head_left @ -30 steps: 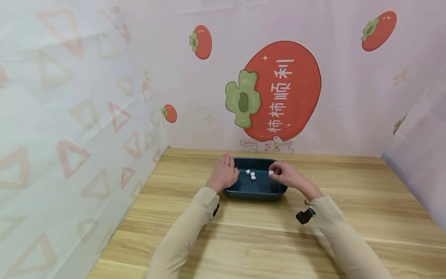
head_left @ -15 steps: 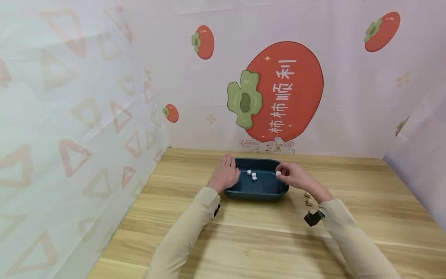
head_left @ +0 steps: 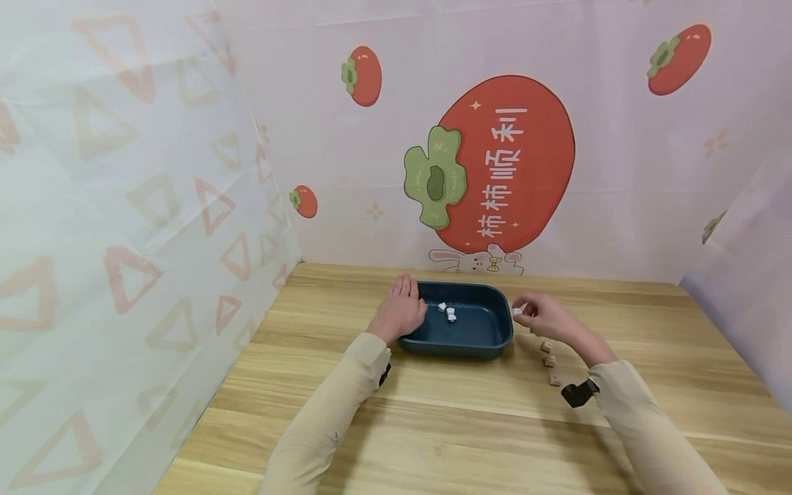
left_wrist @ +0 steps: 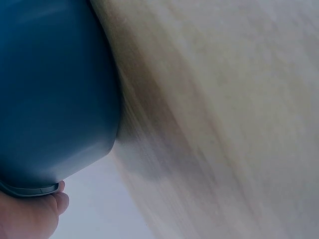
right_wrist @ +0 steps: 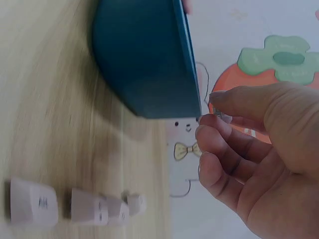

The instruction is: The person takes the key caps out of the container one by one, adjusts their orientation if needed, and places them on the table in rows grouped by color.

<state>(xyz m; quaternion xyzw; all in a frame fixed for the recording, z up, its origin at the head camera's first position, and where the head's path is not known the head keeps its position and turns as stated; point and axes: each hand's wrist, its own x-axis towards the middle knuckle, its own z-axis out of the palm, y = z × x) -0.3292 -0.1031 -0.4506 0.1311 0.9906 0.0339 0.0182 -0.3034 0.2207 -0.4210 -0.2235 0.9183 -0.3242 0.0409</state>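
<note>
A dark blue rectangular tray (head_left: 458, 350) stands on the wooden table, with a few white keycaps (head_left: 451, 315) lying loose inside toward its left half. My left hand (head_left: 399, 313) rests on the tray's left rim, its fingers stretched straight. My right hand (head_left: 544, 320) is just outside the right end of the tray, pinching a white keycap (head_left: 517, 312) between thumb and fingertips. In the right wrist view that keycap (right_wrist: 222, 115) is mostly hidden by the fingers. Several keycaps (right_wrist: 35, 203) with printed marks stand in a row on the table, below my right hand in the head view.
The wooden table (head_left: 396, 426) stretches in front of the tray and to both sides. A fabric wall printed with persimmons (head_left: 507, 165) rises behind it, and another with triangles (head_left: 130, 275) closes off the left.
My right hand has moved right with the pinched keycap, from inside the tray to beyond its right rim. The row of keycaps on the table has come into sight. My left hand stays put.
</note>
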